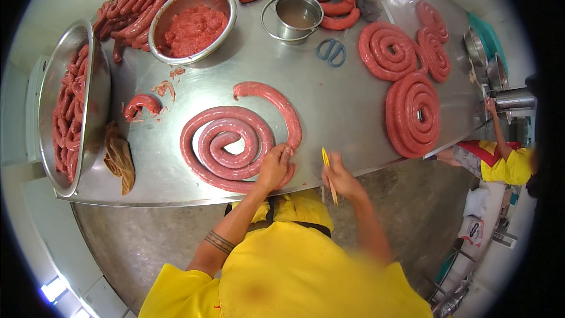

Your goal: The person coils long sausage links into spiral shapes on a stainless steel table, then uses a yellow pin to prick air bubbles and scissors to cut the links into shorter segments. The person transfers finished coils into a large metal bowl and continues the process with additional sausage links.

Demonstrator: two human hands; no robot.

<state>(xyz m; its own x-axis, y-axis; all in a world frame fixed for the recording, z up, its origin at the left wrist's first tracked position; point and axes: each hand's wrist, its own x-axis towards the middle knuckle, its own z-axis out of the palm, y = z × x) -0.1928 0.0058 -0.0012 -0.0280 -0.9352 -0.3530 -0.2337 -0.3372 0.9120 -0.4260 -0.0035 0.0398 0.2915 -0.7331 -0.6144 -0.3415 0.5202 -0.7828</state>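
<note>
A long raw sausage rope [189, 141] lies in a loose spiral on the steel table in front of me. Its outer end bends up and away in a free arc. My left hand [275, 168] is closed on the rope at the spiral's lower right, with thumb and fingers pinching the casing. Just to the right, apart from the rope, my right hand [342, 176] grips a thin yellow stick-like tool [325, 158]. A narrow pale end shows below that hand; its exact kind is unclear. The right hand is slightly blurred.
Around the steel table [341, 100] are a minced-meat bowl [231, 17], a sausage basin [88, 112], a pot of cloudy liquid [297, 15], blue scissors [331, 53], a brown cloth [119, 159], piled sausages [138, 0] and sausage coils [412, 112]. Another person [506, 165] stands far right.
</note>
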